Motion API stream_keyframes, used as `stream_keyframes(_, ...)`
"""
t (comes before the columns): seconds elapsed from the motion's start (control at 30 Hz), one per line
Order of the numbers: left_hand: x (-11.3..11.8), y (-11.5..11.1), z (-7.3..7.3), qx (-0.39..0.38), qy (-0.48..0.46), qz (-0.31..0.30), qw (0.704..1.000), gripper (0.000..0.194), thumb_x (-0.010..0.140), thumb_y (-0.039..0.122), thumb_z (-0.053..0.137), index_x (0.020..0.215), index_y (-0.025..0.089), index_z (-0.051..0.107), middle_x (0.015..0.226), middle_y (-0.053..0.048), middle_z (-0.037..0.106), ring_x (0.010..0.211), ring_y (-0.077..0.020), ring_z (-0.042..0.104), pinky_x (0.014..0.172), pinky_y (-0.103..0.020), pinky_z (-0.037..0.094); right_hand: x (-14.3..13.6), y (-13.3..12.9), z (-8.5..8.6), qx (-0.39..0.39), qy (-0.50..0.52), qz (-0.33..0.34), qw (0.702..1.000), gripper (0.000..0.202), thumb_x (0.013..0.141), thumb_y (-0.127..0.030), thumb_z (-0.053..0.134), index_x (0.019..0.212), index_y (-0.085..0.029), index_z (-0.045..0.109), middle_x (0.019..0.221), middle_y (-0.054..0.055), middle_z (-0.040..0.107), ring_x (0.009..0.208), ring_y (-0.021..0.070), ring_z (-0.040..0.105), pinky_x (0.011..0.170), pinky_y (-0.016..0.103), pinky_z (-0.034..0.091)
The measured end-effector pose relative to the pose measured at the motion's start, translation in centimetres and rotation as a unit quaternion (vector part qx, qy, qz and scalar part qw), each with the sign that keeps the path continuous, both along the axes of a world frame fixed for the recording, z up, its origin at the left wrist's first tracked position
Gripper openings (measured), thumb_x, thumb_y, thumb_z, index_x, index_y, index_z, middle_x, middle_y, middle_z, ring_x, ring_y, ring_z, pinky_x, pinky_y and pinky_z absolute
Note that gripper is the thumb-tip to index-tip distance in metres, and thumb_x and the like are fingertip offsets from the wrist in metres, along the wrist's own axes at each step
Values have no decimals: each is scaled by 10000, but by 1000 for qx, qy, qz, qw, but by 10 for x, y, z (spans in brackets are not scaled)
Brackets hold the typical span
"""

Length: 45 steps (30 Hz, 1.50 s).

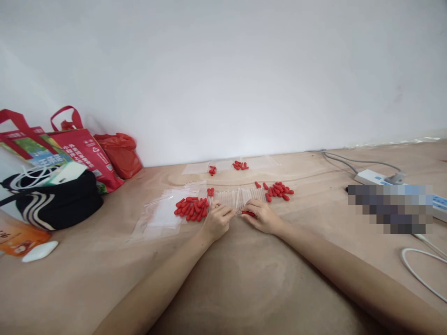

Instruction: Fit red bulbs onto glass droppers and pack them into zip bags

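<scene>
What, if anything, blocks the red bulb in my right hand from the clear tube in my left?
Nothing visible: the red bulb in your right hand faces the clear tube in your left hand; whether they touch is unclear.

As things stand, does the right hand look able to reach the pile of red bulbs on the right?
Probably yes: the pile of red bulbs lies just beyond the right hand, and I see nothing standing between them. But this hand holds another red bulb, which may hinder picking.
</scene>
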<state>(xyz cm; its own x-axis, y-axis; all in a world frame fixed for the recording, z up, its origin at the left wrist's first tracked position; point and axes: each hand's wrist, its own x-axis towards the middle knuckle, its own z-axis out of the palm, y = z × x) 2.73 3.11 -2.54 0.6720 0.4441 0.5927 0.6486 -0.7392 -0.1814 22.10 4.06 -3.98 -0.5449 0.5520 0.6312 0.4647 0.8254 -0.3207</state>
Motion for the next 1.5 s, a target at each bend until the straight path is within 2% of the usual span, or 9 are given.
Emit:
stream_keyframes(0.17, 2, -1, 2, -13, -10, 5, 1000, 285, 833, 80, 347, 895, 186, 604, 706, -10, 628, 623, -121, 535, 729, -318, 324, 0, 0, 1, -13, 4, 2, 1000, 134, 833, -240, 451, 816, -170, 564, 764, 49, 587, 720, 145, 511, 704, 293, 371)
stream_keyframes(0.33, -3, -2, 11, -14, -13, 33, 999, 216, 888, 247, 389, 898, 200, 599, 746, -1, 648, 694, -135, 549, 818, -352, 278, 4, -2, 4, -18, 2, -48, 999, 155, 830, -292, 474, 809, -178, 577, 767, 30, 609, 739, 142, 506, 714, 309, 289)
stream_keyframes(0.5, -6, -4, 10, -12, -16, 51, 999, 217, 881, 253, 412, 799, 204, 607, 687, 14, 644, 673, -129, 541, 827, -362, 251, 7, -6, 6, 8, -32, -83, 996, 173, 812, -336, 499, 834, -192, 592, 773, 30, 622, 783, 161, 485, 740, 333, 246)
stream_keyframes(0.6, -4, -6, 8, -1, -34, 48, 998, 230, 874, 252, 423, 739, 194, 599, 644, 23, 638, 631, -121, 531, 824, -365, 249, 6, -7, 7, 12, -31, -78, 996, 147, 819, -292, 484, 816, -186, 586, 759, 24, 621, 780, 155, 484, 768, 338, 244)
stream_keyframes(0.87, 0, -9, 5, -15, -73, 49, 996, 225, 865, 239, 426, 729, 189, 598, 571, 29, 623, 563, -111, 514, 794, -350, 263, 2, -10, 10, 22, -9, -41, 999, 118, 816, -218, 460, 821, -172, 568, 722, 20, 605, 743, 143, 482, 793, 336, 252)
stream_keyframes(1.5, 1, -12, 5, -30, -27, 49, 998, 266, 881, 221, 374, 717, 184, 580, 605, 13, 608, 599, -124, 519, 789, -352, 282, 1, -10, 10, 34, -70, -27, 997, 196, 841, -269, 423, 854, -194, 603, 720, 20, 603, 762, 147, 476, 796, 340, 254)
